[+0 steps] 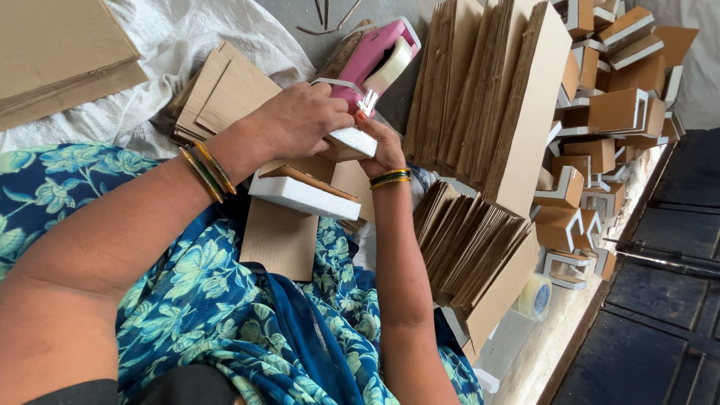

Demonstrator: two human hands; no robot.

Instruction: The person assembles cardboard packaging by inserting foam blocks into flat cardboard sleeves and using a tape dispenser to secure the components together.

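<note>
Head view: the left hand [300,120] clamps its fingers over a white foam-and-cardboard corner piece [346,142] above the lap, steadying it, while the right hand [382,146] curls closed beneath it beside the pink tape dispenser [375,60], cardboard stacks [480,97] within reach.

We see both forearms reaching forward from the lower edge and meeting in the upper middle. Our left hand [300,120] lies knuckles up, fingers curled down and closed in a pinching grip, with two bangles on its wrist. Our right hand [382,146] sits just beneath and beside it, palm turned up, fingers bent upward and closed, touching the left hand's fingertips. Its wrist wears bangles too.
</note>
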